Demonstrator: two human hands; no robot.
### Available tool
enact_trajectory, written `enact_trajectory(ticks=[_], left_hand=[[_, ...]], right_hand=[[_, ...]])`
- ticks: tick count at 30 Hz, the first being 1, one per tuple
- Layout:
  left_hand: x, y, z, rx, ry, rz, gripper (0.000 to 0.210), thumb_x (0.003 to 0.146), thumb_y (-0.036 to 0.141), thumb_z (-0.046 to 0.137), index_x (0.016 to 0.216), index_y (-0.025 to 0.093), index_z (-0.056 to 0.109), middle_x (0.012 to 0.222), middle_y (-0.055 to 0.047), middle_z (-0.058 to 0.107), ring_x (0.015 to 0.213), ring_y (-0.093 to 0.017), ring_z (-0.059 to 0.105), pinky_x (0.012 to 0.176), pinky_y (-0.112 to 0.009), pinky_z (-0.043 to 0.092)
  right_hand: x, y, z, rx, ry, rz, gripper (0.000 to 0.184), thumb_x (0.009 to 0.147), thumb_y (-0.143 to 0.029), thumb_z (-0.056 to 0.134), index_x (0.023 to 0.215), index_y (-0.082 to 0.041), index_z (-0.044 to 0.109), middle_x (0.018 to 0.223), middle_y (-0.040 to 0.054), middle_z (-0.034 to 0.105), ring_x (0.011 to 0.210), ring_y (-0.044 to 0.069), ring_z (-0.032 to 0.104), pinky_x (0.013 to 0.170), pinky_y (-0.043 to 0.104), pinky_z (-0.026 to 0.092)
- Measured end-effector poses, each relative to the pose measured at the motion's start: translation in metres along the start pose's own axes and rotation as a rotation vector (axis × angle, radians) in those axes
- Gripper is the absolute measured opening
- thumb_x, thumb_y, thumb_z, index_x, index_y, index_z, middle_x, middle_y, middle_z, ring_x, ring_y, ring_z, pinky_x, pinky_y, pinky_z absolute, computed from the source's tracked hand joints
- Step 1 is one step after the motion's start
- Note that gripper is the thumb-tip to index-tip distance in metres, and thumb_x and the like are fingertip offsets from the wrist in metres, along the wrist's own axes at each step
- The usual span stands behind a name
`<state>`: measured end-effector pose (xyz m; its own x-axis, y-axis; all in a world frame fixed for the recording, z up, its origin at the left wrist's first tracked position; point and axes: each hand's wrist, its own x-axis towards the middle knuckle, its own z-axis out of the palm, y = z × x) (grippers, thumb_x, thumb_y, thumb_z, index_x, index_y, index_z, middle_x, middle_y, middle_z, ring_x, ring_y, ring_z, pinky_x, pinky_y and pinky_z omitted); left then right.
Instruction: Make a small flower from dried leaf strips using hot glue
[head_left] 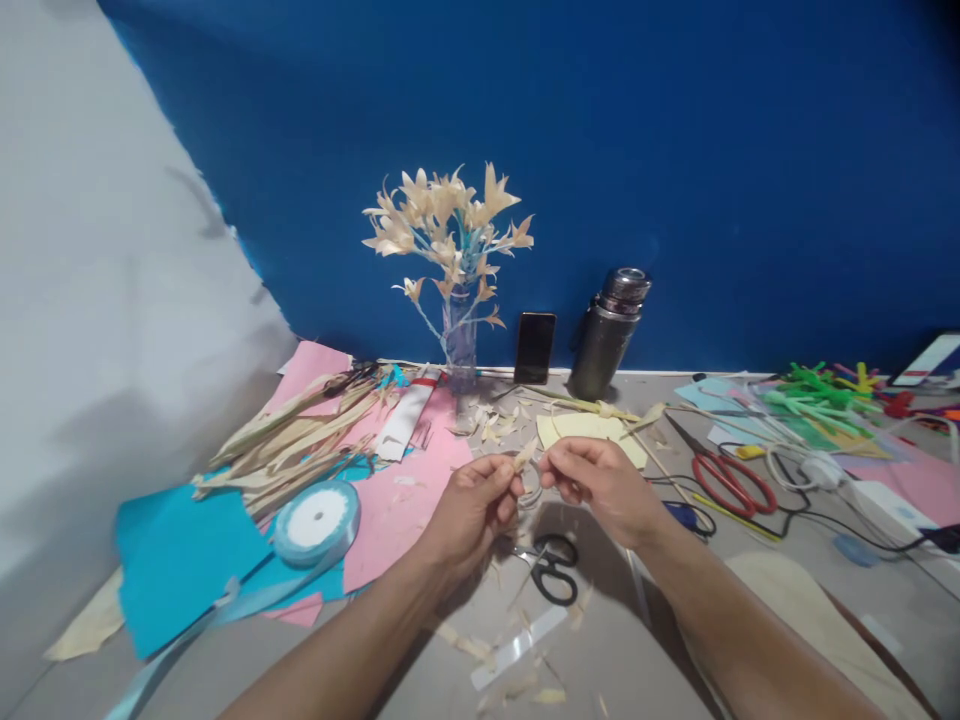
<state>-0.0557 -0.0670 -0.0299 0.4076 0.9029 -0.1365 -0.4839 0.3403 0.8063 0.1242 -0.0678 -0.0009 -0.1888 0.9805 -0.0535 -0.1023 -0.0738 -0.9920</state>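
Note:
My left hand [474, 500] is closed, pinching a small pale piece of dried husk [524, 458] between thumb and forefinger. Close by on the right, my right hand [604, 485] is closed in a pinch near that husk; whatever it grips is too small to make out. A roll of clear tape [531, 490] lies on the table behind the gap between the hands. Just below them rest scissors with black handles [555, 572], their blades partly hidden by my left hand. Husk scraps and a clear strip [519, 648] are scattered nearer to me.
Husk flowers stand in a glass vase [460, 340] at the back, beside a phone [535, 347] and a dark flask [611, 335]. Left are dried husks [300, 435] and a blue ribbon spool [316, 523]. Red-handled scissors [731, 482], cables and green pipe cleaners [821, 390] lie right.

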Motion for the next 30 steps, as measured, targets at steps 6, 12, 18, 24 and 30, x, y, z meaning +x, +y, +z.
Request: enact_trajectory(ticks=[6,12,18,24,30], left_hand=[[0.004,0.003,-0.006,-0.119,0.002,-0.027,0.032,0.080,0.034,0.077,0.071,0.015,0.053,0.061,0.003,0.053,0.045,-0.005,0.038,0.046,-0.019,0.030],[0.014,0.018,-0.022,-0.227,0.100,0.013,0.033,0.077,0.030,0.079,0.074,0.017,0.049,0.060,0.006,0.050,0.043,-0.004,0.036,0.042,-0.017,0.027],[0.021,0.027,-0.035,-0.312,0.165,0.118,0.031,0.075,0.022,0.079,0.076,0.017,0.049,0.064,0.005,0.052,0.046,-0.004,0.039,0.043,-0.016,0.030],[0.020,0.029,-0.036,-0.333,0.182,0.116,0.028,0.077,0.023,0.077,0.076,0.017,0.049,0.063,0.005,0.051,0.045,-0.004,0.040,0.042,-0.016,0.030],[0.020,0.027,-0.033,-0.344,0.160,0.106,0.028,0.077,0.022,0.078,0.078,0.016,0.050,0.064,0.005,0.052,0.045,-0.003,0.039,0.044,-0.016,0.032]], right_hand=[[0.005,-0.003,-0.008,-0.006,0.081,-0.024,0.036,0.075,-0.051,0.077,0.075,-0.015,0.072,0.068,0.0047,0.068,0.052,0.008,0.044,0.050,0.025,0.031],[0.038,-0.026,-0.026,-0.461,0.104,-0.061,0.029,0.079,-0.043,0.068,0.068,-0.016,0.069,0.069,0.0050,0.068,0.053,0.010,0.045,0.048,0.025,0.030],[0.112,-0.017,-0.034,-1.068,0.024,-0.142,0.008,0.073,-0.018,0.066,0.070,-0.016,0.073,0.068,0.0033,0.070,0.064,0.016,0.058,0.060,0.026,0.036],[0.143,0.013,-0.021,-1.171,-0.041,-0.114,0.008,0.074,-0.018,0.066,0.074,-0.016,0.074,0.073,0.0044,0.073,0.070,0.019,0.061,0.062,0.025,0.037],[0.147,0.028,-0.012,-1.103,0.021,-0.059,0.004,0.066,-0.015,0.069,0.070,-0.016,0.069,0.067,0.0023,0.068,0.063,0.016,0.056,0.058,0.024,0.035]])
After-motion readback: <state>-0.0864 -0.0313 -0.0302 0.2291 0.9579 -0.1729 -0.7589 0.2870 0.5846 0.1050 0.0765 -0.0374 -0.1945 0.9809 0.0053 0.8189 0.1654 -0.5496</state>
